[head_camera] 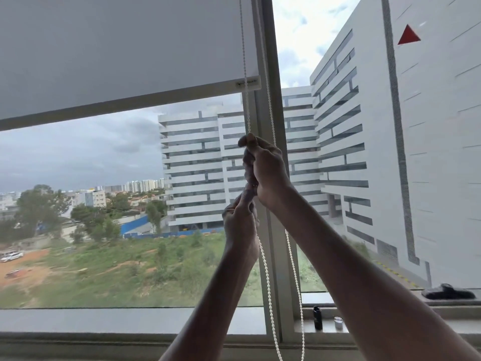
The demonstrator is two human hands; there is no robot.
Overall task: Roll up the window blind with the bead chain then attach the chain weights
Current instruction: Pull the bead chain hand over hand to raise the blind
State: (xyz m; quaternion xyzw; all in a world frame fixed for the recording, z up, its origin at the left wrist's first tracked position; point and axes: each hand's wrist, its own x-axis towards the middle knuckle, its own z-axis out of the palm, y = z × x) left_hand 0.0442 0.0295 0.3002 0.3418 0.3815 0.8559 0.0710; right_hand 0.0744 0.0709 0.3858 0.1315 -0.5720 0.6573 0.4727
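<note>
A white roller blind [125, 48] covers the upper part of the left window pane; its bottom bar [130, 104] hangs tilted across the glass. A white bead chain [268, 277] runs down in two strands along the grey mullion [270, 74]. My right hand [265, 170] is closed around one strand, higher up. My left hand [240, 225] grips the same strand just below it. On the right sill stand a small black cylinder [317, 317] and a small silver cylinder [338, 323].
The window sill [117, 321] runs across the bottom. A dark object [448, 293] lies on the ledge at the far right. Outside are white buildings, trees and open ground.
</note>
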